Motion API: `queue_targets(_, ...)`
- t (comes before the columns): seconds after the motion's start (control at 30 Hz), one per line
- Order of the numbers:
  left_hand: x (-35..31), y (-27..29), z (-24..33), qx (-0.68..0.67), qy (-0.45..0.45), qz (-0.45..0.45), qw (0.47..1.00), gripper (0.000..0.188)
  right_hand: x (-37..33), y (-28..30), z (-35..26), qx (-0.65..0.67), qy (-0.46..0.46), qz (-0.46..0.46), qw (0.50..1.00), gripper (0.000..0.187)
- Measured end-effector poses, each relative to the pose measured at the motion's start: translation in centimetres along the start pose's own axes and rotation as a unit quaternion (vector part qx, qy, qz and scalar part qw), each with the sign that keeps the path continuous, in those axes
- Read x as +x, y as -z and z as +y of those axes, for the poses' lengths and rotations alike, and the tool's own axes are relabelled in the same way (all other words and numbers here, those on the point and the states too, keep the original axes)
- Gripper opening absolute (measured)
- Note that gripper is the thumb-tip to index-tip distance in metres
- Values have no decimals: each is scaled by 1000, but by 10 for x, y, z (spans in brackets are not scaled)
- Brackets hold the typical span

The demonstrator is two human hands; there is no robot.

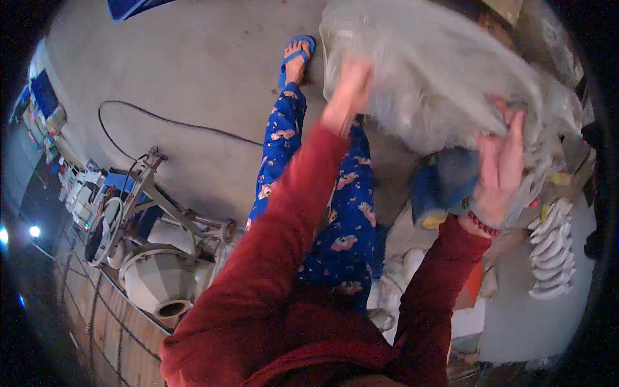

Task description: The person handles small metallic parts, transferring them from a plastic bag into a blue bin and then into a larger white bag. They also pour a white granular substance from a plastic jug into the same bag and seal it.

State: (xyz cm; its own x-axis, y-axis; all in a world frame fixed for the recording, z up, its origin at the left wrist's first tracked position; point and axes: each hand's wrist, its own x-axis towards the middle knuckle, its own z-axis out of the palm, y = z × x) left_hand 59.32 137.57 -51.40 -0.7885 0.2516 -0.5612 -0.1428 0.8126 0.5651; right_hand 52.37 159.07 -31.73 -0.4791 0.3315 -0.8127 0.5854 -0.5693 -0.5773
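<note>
A large translucent plastic sheet or bag [425, 48] spreads across the upper right. My left hand [351, 84] is at its left part, smeared by motion; its fingers cannot be made out, nor whether it grips the plastic. My right hand [500, 158], with a dark red bead bracelet [482, 224] on the wrist, is against the plastic's lower right side. Its fingers are stretched out and apart. Beneath the plastic, near my right hand, stands a blue container or bundle [445, 184], partly hidden.
A white curved, ribbed stack [553, 251] lies at the right on a grey surface [522, 322]. At lower left are a metal-framed machine [151, 187] and a pale faceted drum [158, 280]. A black cable [187, 121] crosses the concrete floor [213, 58] toward my legs.
</note>
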Motion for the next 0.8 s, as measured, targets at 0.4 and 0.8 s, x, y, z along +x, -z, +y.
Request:
queue_targets(0.4,-41,1,-88,-197,165,74,964,42,-39,18,115,-377,315,34,870,22)
queue_targets(0.8,-81,169,142,232,-313,-159,907,45,-99,-11,143,-69,195,92,974,30)
